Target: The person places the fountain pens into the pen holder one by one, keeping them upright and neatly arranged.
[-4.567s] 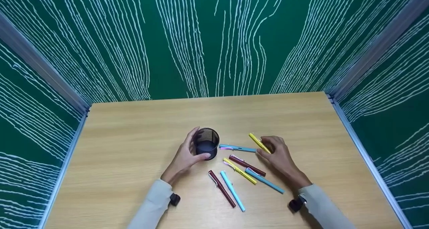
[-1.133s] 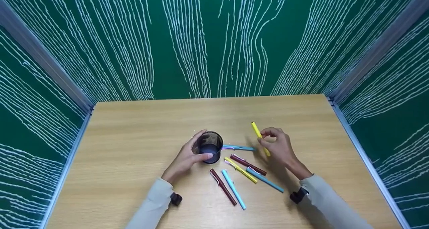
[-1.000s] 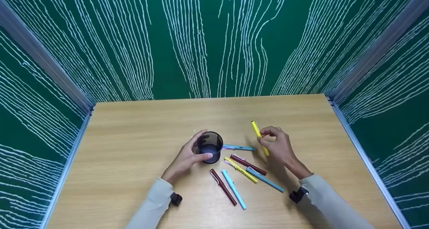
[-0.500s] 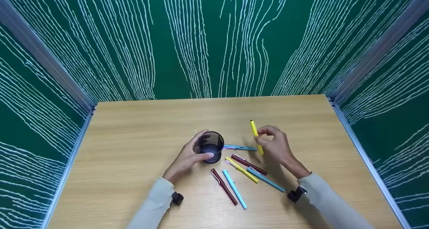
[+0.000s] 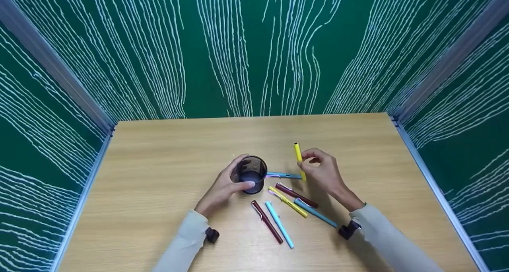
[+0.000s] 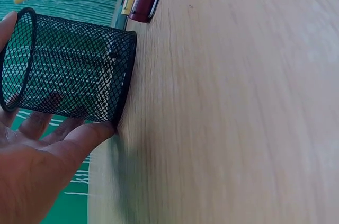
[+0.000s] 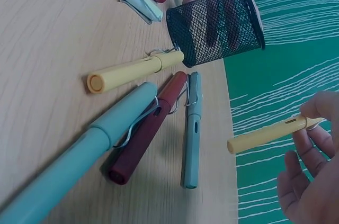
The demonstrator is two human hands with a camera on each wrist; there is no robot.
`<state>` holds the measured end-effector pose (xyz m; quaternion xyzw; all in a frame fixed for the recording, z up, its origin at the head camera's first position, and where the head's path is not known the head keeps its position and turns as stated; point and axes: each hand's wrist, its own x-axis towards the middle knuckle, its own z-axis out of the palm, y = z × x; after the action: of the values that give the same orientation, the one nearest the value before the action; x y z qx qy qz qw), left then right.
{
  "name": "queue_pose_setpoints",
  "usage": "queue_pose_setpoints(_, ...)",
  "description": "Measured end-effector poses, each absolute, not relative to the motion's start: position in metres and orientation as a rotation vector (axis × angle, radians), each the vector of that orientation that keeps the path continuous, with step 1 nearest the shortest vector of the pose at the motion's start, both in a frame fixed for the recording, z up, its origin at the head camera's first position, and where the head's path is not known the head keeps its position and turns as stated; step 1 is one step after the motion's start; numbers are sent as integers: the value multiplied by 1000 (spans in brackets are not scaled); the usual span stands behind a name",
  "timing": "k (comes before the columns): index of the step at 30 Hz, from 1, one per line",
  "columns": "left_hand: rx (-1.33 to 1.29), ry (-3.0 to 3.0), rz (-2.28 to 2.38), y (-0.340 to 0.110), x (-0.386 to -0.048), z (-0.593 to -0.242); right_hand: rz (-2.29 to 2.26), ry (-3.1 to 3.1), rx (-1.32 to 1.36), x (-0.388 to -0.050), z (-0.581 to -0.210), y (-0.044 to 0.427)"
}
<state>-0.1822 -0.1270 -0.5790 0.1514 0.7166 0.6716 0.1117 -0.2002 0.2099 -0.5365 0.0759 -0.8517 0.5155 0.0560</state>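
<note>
Currently the left hand [image 5: 222, 187] is curled around a black mesh pen holder [image 5: 253, 165], thumb across its near side at the rim, fingers on the far side; holder upright on the wooden table [image 5: 159, 156], its inside visible from above. Right hand [image 5: 324, 171] pinches a yellow pen [image 5: 298, 152] between thumb and fingers; pen raised off the surface, steeply tilted, to the right of the holder and well apart from it. Six pens lie on the table. A blue pen [image 5: 284, 175] points its clip end at the holder, just beside it. Nearer the person: a dark red pen [image 5: 296, 195], a second yellow pen [image 5: 287, 201] and a teal pen [image 5: 316, 212], grouped closely; contact between the teal and dark red ones cannot be told. Nearest the person, another dark red pen [image 5: 267, 222] and a light-blue pen [image 5: 279, 225] lie side by side, roughly parallel.
</note>
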Motion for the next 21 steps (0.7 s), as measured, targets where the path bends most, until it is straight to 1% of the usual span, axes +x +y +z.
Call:
queue_pose_setpoints(10, 450, 2049, 2000, -126, -181, -579, 1609, -2556, 311, -200, -529, 201)
queue_pose_setpoints(21, 460, 2051, 2003, -126, -182, -579, 1592, -2565, 326, -200, -521, 191)
